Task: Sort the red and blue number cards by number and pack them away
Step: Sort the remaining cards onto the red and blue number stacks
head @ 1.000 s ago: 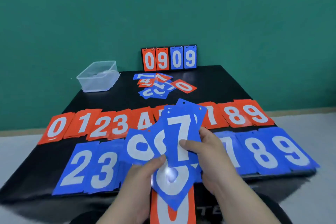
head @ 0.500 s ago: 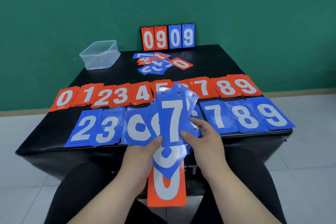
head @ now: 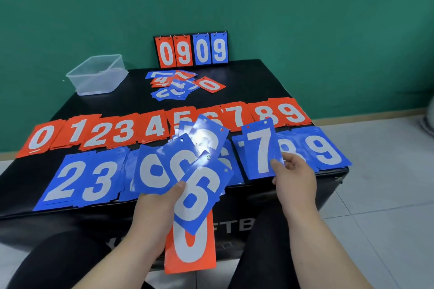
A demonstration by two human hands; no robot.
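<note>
Head view: the person sits at a black table (head: 270, 82), both hands raised over its near edge. The left hand (head: 159, 206) grips a fan of blue cards (head: 178, 166) – sixes or nines, with one glossy card too glared to read – its thumb pressed flat on the fan's face; the other fingers are hidden beneath. A red 0 card (head: 190, 246) hangs from the bottom of that same bundle, below the table edge.

The right hand (head: 296, 178) pinches the blue 7 card (head: 259, 148) at its lower right edge between thumb and curled fingers. The card stands apart from the fan, over the blue row just left of the 8 pile; whether it touches the cards under it cannot be told.

On the table a row of red piles (head: 155, 126) runs 0 to 9 – the 5 and 6 are partly covered by the fan. Nearer lie the blue piles (head: 82, 183): 2 and 3 at left, 8 and 9 at right. Further back sit a loose heap (head: 180, 84) of mixed cards, a clear plastic box (head: 98, 75) at far left, and a score stand (head: 191, 50) showing 0 9 0 9 against the green wall (head: 305, 7).
</note>
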